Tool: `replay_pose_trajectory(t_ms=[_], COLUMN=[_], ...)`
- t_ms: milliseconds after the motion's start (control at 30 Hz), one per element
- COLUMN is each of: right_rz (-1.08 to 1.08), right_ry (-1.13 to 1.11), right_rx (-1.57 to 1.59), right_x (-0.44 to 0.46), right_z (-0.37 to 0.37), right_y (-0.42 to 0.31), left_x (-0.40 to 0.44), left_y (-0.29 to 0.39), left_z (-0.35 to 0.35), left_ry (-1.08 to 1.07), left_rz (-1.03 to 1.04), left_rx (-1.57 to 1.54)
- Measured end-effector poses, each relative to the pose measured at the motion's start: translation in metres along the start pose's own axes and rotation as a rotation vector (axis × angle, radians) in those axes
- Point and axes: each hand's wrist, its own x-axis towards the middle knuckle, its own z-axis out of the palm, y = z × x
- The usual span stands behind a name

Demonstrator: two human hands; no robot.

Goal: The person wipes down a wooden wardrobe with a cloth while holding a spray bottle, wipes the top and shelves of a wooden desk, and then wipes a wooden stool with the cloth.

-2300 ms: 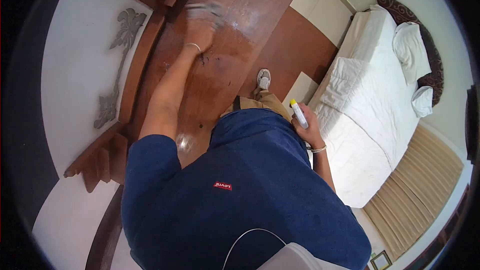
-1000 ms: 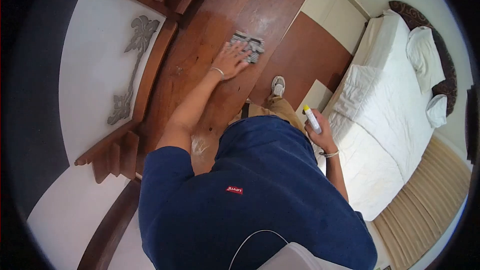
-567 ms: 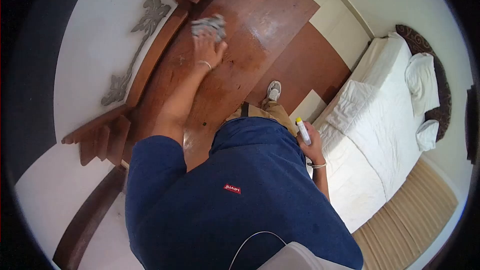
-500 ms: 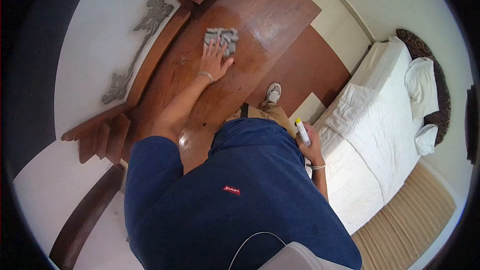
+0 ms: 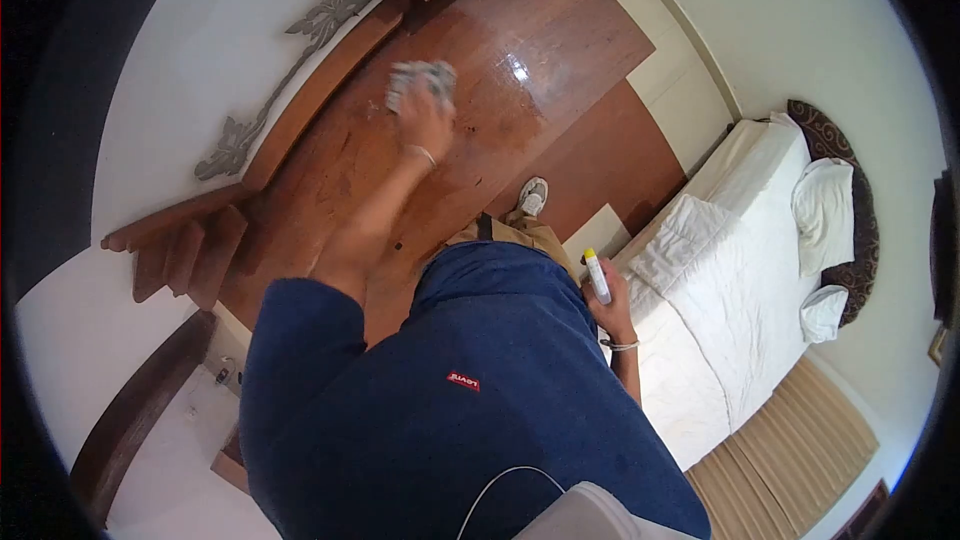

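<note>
Blurred by motion, my left hand (image 5: 427,125) rests on a crumpled grey-and-white cloth (image 5: 421,86) against the reddish-brown wooden surface (image 5: 470,150). Its fingers are smeared, so their closure cannot be made out. The wood around the cloth has a glossy, wet-looking sheen and a few dark marks. Near my right hip, my right hand (image 5: 611,308) is closed around a small white tube (image 5: 598,278) with a yellow end, held clear of the wood.
A bed with a white cover (image 5: 690,310) and pillows (image 5: 826,216) stands at the right. Carved wooden shelves (image 5: 190,255) and a raised wooden edge (image 5: 320,90) line the left side. My shoe (image 5: 533,197) is near the middle, and beige curtains (image 5: 790,450) hang at the lower right.
My left hand and the cloth have swept back and forth across the wood, most recently slightly left. My right hand keeps hold of the tube. The whole view has shifted with my head.
</note>
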Motion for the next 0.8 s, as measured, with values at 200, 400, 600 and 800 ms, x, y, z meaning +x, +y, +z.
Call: replay_pose_trajectory(t_ms=[200, 400, 600, 800], right_rz=[-0.03, 0.065, -0.01, -0.001], right_ry=[0.018, -0.086, -0.109, -0.129], right_rx=[0.045, 0.032, -0.022, 0.029], right_x=[0.009, 0.003, 0.013, 0.02], right_z=[0.001, 0.0, -0.005, -0.004], right_y=[-0.008, 0.001, -0.022, -0.016], left_x=[-0.121, -0.07, -0.05, -0.1], left_y=[0.026, -0.07, 0.001, 0.045], left_z=[-0.022, -0.044, -0.044, -0.011], left_ry=[-0.51, -0.028, -0.393, -0.515], left_rz=[0.532, 0.145, 0.141, 0.511], left_rx=[-0.271, 0.089, 0.252, -0.011])
